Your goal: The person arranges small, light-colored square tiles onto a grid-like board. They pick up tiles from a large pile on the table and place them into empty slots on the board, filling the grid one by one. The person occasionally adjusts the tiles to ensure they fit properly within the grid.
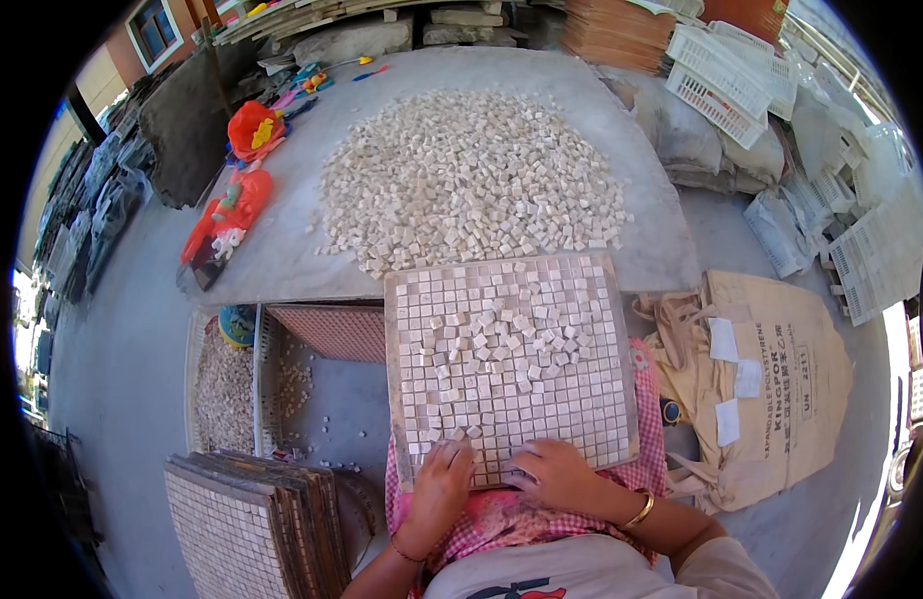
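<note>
A square gridded tray [611, 290] lies tilted across my lap, its far edge against the stone slab. Small pale stone cubes fill most of its cells, and a loose scatter of stone cubes [501, 334] lies over the middle. My left hand [441, 489] is at the near left part of the grid, its fingers drawn together with a stone cube [473, 431] at the tips. On the near right part rests my right hand [559, 477], with bent fingers pressed together over the cells. Whatever is under its fingertips is hidden.
Beyond the tray, a broad heap of stone cubes [481, 175] covers the grey slab [292, 270]. Several filled mosaic trays [227, 529] stand stacked at the lower left, near a white crate [267, 389] of chips. A tan sack [781, 389] lies at right; white baskets [721, 80] sit farther back.
</note>
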Available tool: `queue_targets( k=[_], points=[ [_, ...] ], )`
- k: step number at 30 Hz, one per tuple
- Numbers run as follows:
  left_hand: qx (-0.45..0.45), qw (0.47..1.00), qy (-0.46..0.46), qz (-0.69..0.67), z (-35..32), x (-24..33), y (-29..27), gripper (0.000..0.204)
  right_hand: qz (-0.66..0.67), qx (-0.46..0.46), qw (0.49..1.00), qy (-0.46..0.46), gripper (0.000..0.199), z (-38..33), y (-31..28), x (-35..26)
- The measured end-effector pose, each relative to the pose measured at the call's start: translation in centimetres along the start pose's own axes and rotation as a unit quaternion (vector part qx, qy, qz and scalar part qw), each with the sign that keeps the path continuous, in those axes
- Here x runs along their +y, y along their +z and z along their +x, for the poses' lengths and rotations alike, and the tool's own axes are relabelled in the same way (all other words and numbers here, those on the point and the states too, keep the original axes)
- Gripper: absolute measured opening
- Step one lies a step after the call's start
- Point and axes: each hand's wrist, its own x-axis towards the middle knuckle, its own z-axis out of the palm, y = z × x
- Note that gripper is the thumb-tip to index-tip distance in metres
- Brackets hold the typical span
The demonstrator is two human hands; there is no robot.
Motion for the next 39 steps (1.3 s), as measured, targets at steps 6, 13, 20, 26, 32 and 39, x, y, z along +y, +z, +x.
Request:
queue_targets(
  k=[6,13,20,26,32,39],
  points=[
    [0.022,0.999,0.039,0.027,-0.7,-0.4,0.7,0.012,-0.034,0.120,0.988,0.091,0.019,3.6,-2.8,2.8],
    [0.007,1.000,0.000,-0.012,1.4,0.1,-1.0,0.009,-0.153,0.074,0.985,0.000,0.022,6.1,-4.1,5.5],
    [0.065,0.997,0.008,0.029,3.0,-0.2,0.2,0.007,-0.096,0.085,0.990,0.051,0.015,6.3,-4.2,4.5],
    [0.072,0.996,0.027,0.041,3.4,-0.6,0.5,0.009,-0.128,0.078,0.989,0.020,0.016,6.1,-3.9,4.5],
    [0.020,0.993,0.092,0.071,4.3,-1.6,0.1,0.018,-0.143,0.075,0.987,0.012,0.011,6.7,-4.3,4.7],
    [0.041,0.993,0.104,0.036,4.6,-1.5,0.1,0.007,-0.091,0.068,0.992,0.047,0.016,7.5,-4.4,3.3]
  ],
)
